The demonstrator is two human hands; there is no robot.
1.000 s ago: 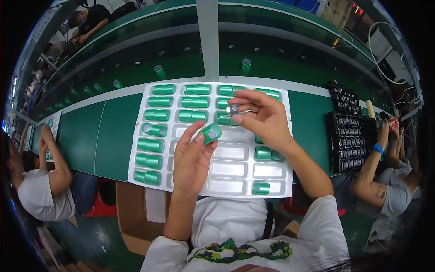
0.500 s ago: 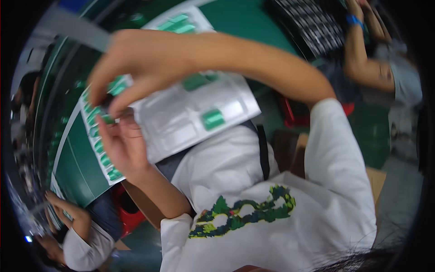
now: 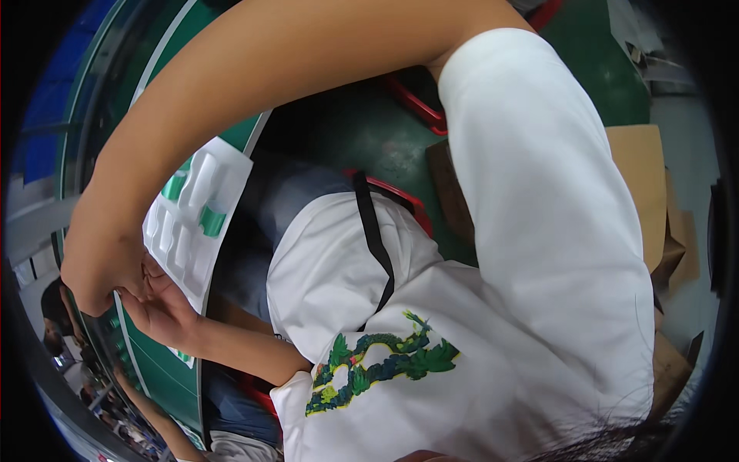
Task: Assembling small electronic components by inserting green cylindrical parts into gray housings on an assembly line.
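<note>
My right arm reaches across from the upper right, and my right hand (image 3: 101, 258) curls down at the left of the view. Below it my left hand (image 3: 165, 312) has its palm turned up and its fingers bent in, meeting the right fingertips. Both hands look closed; whatever they hold, if anything, is hidden between the fingers. Beside them lies a white moulded plastic tray (image 3: 202, 260) with several hollows. A green piece (image 3: 213, 221) sits in one hollow and another green piece (image 3: 175, 185) in a hollow close to my forearm, which covers part of the tray.
The tray rests at the edge of a green table (image 3: 165, 377), near my lap. Red stool parts (image 3: 416, 108) and cardboard boxes (image 3: 635, 196) stand on the floor to the right. Another person's arm (image 3: 162, 423) shows at the lower left.
The view has swung, and both hands now appear farther left and lower, still together. The tray has also shifted left in the picture. The dark bit between my fingers no longer shows.
</note>
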